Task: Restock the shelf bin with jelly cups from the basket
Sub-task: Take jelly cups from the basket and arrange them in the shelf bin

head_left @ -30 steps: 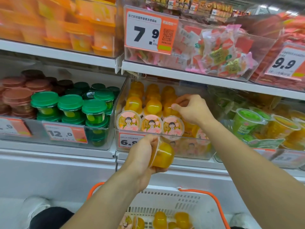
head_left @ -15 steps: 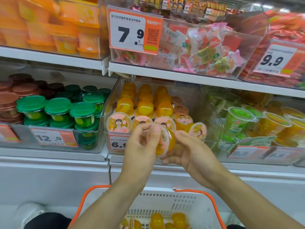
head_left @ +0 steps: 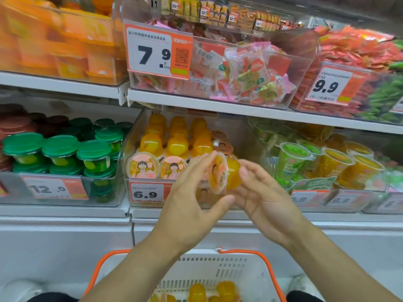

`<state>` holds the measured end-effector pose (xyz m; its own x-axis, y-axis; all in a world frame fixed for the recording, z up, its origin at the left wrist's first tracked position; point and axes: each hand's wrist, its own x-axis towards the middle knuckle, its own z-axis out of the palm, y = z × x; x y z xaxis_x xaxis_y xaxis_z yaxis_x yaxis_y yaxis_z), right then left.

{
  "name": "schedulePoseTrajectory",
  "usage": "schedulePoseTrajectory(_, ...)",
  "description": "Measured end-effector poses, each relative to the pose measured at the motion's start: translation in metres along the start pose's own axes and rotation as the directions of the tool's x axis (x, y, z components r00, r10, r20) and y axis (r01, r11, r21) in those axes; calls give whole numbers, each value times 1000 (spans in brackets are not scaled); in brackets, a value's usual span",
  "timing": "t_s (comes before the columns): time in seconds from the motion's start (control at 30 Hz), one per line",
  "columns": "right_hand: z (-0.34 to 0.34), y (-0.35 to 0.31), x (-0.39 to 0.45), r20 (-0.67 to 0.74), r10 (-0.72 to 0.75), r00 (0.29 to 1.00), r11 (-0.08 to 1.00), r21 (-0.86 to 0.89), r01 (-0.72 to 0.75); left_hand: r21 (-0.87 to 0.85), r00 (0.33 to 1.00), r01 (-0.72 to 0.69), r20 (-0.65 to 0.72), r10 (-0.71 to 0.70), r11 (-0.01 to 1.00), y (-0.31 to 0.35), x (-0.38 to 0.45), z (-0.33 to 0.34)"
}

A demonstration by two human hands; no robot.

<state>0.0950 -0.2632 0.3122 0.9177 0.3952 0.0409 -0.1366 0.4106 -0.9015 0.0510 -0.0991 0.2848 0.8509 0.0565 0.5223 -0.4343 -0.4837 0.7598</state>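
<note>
An orange jelly cup with a cartoon lid lies on its side between both hands, in front of the clear shelf bin marked 6.9. My left hand pinches its lid rim between fingertips and thumb. My right hand cups the orange bottom of the cup with its fingers. The bin holds several orange jelly cups, some upside down, some with lids facing out. The white basket with orange handles sits below, with a few orange cups in it.
A bin of green-lidded cups stands left of the 6.9 bin. Green and yellow drink cups fill the bin on the right. The shelf above carries bins of wrapped sweets with price tags 7.9 and 9.9.
My right hand came down out of the bin to meet the cup. My left hand raised the cup and turned it sideways; now both hands hold it.
</note>
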Motion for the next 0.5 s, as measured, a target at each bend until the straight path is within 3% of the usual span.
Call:
schedulePoseTrajectory(0.07, 5, -14, 11, -106, -219, 970, 935, -306, 177, 191, 1000, -27, -1, 28, 981, -6, 0, -1)
schedulePoseTrajectory(0.1, 7, -20, 20, -128, -318, 939, 843, -492, 218, 280, 998, -48, -19, 55, 959, -10, 0, -1)
schedulePoseTrajectory(0.2, 2, -25, 66, -122, -419, 900, 507, -854, 121, 366, 994, -57, -66, 87, 929, -18, 1, 0)
schedulePoseTrajectory(0.3, -6, -23, 119, -184, -436, 881, 234, -968, -87, 364, 992, -37, -102, 79, 931, -20, 4, 0)
schedulePoseTrajectory(0.43, -13, -22, 182, -229, -396, 889, -43, -963, -267, 332, 982, -126, -89, 164, 935, -23, 6, -1)
schedulePoseTrajectory(0.5, -16, -20, 207, -257, -385, 886, -123, -937, -326, 357, 980, -146, -75, 184, 923, -28, 7, 0)
